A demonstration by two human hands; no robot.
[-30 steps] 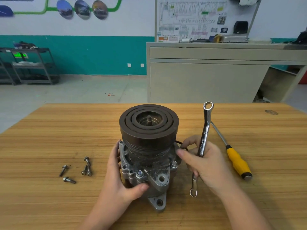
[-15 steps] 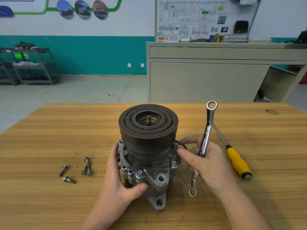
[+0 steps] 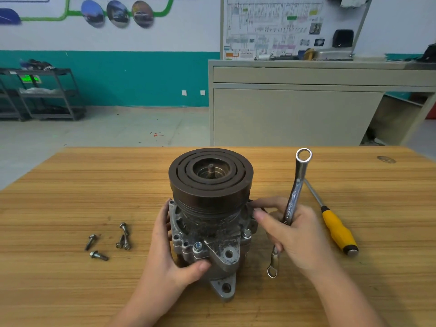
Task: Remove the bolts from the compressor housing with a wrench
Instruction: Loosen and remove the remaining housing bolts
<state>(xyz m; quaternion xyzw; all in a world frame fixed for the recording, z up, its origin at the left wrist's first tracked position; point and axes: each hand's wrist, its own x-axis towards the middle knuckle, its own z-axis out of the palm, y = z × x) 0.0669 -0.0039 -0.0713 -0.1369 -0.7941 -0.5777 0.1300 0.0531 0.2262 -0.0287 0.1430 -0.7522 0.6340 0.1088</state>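
Compressor housing (image 3: 210, 234) upright near the middle of the worktop (image 3: 70, 291), pulley end up, with two bolts (image 3: 197, 247) still seated in the front flange and four loose bolts (image 3: 99, 255) lying well apart to the left. Probably between bolts: wrench off the heads, body being steadied or turned. Next, need to bring a ring end down onto a remaining head, square, then pull while bracing. Left hand (image 3: 169, 253) wrapped on the side of the housing, thumb pressing the front. Right hand (image 3: 292, 234): grip closed round the middle of the wrench (image 3: 293, 201), shaft nearly upright, forefinger and thumb reaching to the housing's right side. Yellow screwdriver (image 3: 337, 230) just beside, untouched.
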